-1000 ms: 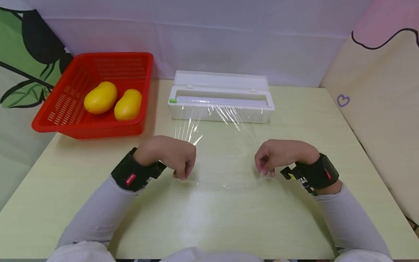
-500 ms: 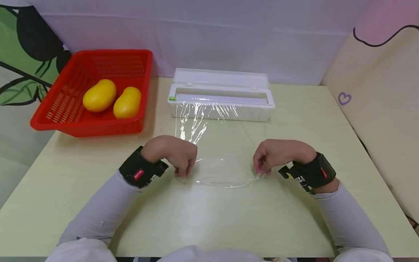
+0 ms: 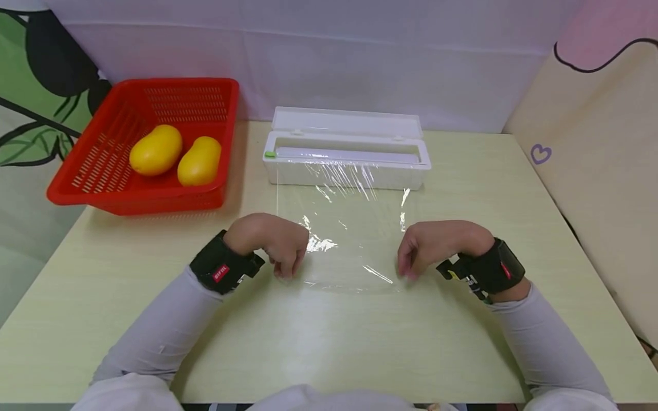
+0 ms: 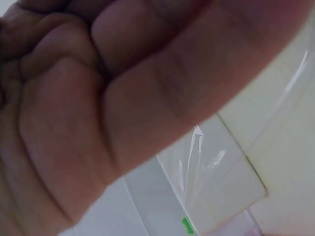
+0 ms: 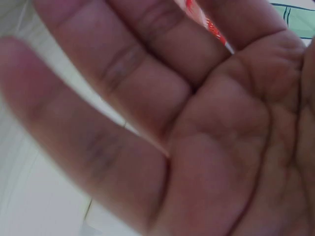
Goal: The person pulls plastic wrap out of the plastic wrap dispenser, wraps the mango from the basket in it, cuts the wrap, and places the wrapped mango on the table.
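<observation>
A sheet of clear cling film stretches from a white cling film dispenser box towards the front of the table. My left hand pinches the film's near left corner, its wrist bent and fingertips pointing down. At the near right corner, my right hand pinches the film in the same way. The thumbs' grip is largely hidden in both wrist views. Palm and fingers of the left hand fill the left wrist view, where the film glints over the box's end.
Behind the film, the box's lid stands raised, and a green slider sits at its left end. On the left is a red basket holding two yellow mangoes. The pale table meets a cloth-covered wall at the back.
The right hand has shifted slightly left. The film's glints have moved from its left side towards its middle and right edge. The left hand has moved only a little.
</observation>
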Action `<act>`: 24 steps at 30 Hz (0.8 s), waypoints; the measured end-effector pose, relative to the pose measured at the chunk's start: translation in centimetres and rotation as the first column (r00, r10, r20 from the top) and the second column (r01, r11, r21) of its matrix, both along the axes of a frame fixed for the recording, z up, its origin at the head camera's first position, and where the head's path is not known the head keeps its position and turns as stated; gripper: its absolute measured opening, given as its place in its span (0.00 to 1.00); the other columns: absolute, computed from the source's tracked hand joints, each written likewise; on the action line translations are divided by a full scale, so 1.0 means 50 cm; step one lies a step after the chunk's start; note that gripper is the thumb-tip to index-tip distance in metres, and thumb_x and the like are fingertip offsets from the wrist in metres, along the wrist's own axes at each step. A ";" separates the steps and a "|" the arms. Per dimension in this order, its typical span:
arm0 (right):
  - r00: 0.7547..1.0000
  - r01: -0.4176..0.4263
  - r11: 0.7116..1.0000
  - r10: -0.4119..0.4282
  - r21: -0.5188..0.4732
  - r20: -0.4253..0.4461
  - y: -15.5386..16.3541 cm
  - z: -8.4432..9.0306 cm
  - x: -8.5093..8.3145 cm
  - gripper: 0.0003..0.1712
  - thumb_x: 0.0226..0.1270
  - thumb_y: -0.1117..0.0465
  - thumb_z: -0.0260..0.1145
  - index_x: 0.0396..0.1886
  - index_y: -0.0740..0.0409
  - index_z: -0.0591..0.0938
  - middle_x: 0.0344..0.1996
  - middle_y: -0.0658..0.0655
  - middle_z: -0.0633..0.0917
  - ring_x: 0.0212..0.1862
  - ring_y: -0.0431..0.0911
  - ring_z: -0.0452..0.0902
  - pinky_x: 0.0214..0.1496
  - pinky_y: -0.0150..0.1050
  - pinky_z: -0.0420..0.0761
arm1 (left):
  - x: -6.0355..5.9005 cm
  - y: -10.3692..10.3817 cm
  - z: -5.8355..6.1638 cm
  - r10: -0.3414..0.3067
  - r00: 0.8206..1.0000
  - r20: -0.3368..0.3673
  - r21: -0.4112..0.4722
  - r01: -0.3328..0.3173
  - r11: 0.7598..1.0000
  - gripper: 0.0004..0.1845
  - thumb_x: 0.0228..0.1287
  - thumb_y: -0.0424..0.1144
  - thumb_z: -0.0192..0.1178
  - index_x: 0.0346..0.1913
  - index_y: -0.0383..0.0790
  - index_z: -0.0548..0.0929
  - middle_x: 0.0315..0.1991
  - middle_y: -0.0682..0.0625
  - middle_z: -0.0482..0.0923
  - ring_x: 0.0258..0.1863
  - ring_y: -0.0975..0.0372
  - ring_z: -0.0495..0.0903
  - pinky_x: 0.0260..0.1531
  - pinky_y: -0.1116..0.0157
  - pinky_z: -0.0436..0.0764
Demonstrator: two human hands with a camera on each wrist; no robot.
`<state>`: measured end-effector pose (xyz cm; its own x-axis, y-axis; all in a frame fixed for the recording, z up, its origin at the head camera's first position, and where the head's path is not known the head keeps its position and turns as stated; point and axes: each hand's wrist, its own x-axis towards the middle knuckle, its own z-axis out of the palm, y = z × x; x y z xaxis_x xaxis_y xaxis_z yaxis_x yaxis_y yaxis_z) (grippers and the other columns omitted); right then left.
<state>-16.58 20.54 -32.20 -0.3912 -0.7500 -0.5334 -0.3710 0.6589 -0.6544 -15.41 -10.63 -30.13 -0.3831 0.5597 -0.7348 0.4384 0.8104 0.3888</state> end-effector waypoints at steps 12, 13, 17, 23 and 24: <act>0.998 -0.021 1.000 0.022 0.016 -0.063 0.004 -0.001 -0.006 0.08 0.66 0.56 0.69 0.29 0.49 0.91 0.21 0.42 0.79 0.27 0.35 0.65 0.31 0.30 0.67 | 0.004 0.006 -0.003 -0.014 1.000 0.005 -0.043 0.014 0.999 0.07 0.56 0.27 0.64 0.25 0.38 0.89 0.17 0.53 0.80 0.14 0.66 0.69 0.15 0.73 0.62; 0.998 -0.020 1.000 0.021 0.013 -0.061 0.004 -0.001 -0.006 0.07 0.66 0.56 0.69 0.30 0.49 0.91 0.22 0.43 0.81 0.28 0.35 0.67 0.32 0.31 0.68 | 0.004 0.006 -0.004 -0.008 1.000 0.009 -0.046 0.009 0.999 0.07 0.56 0.27 0.64 0.25 0.38 0.89 0.17 0.52 0.81 0.14 0.66 0.71 0.15 0.73 0.63; 1.000 0.001 1.000 -0.001 -0.003 0.004 0.004 -0.002 -0.006 0.08 0.67 0.59 0.68 0.40 0.55 0.90 0.29 0.47 0.87 0.32 0.39 0.79 0.39 0.34 0.79 | 0.005 0.007 -0.007 0.018 1.000 0.016 -0.058 -0.017 0.998 0.08 0.58 0.28 0.65 0.25 0.39 0.89 0.20 0.50 0.85 0.20 0.65 0.80 0.16 0.72 0.67; 0.999 0.034 0.999 -0.035 0.028 0.039 0.006 0.006 -0.001 0.12 0.68 0.58 0.67 0.50 0.54 0.86 0.36 0.49 0.87 0.37 0.44 0.82 0.41 0.41 0.83 | 0.003 0.005 0.000 0.011 1.000 -0.004 -0.053 -0.011 0.999 0.08 0.60 0.30 0.65 0.26 0.40 0.90 0.21 0.49 0.85 0.21 0.63 0.81 0.19 0.70 0.72; 0.998 0.041 0.998 -0.042 0.039 0.037 0.007 0.009 0.000 0.12 0.68 0.57 0.67 0.49 0.53 0.86 0.37 0.48 0.87 0.38 0.44 0.82 0.40 0.41 0.83 | 0.002 0.004 0.002 -0.004 1.000 -0.011 -0.045 0.004 0.999 0.08 0.60 0.30 0.64 0.25 0.40 0.89 0.20 0.49 0.84 0.21 0.63 0.80 0.21 0.70 0.73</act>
<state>-16.57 20.87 -31.78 -0.4002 -0.7122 -0.5768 -0.3183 0.6982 -0.6413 -15.32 -10.42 -30.03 -0.3891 0.5281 -0.7548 0.4458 0.8250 0.3474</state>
